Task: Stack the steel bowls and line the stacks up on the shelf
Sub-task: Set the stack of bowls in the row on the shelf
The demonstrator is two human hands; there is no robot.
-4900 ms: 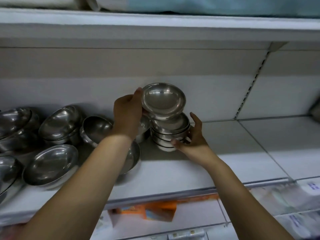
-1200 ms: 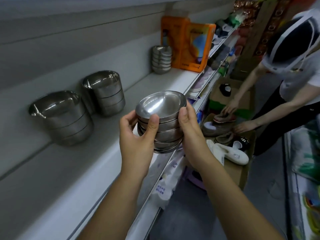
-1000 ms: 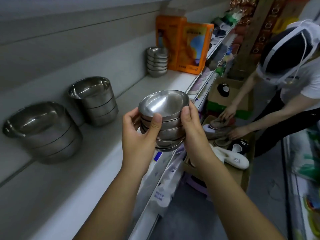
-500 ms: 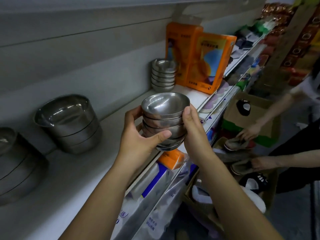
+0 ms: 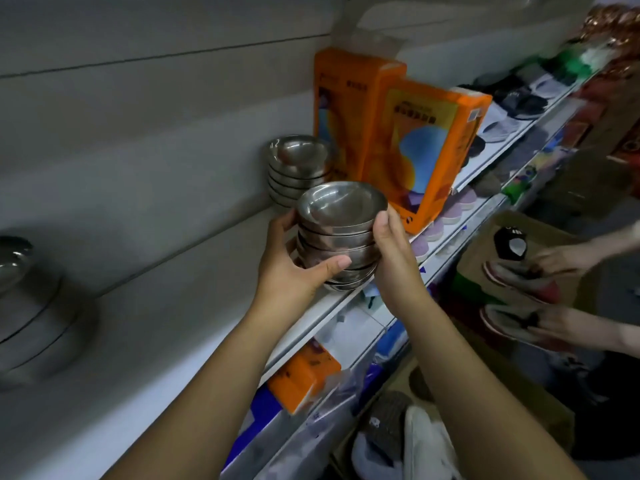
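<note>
Left hand and right hand had fingers curled round a bowl stack, not yet released onto the shelf; a finished stack stood at twelve o'clock, another stack at nine.

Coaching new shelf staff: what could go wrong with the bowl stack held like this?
The held stack is near the front edge of the shelf; set down there, it might tip toward another person's hands below. The left hand and right hand grip only its sides, so lower bowls could slip.
</note>
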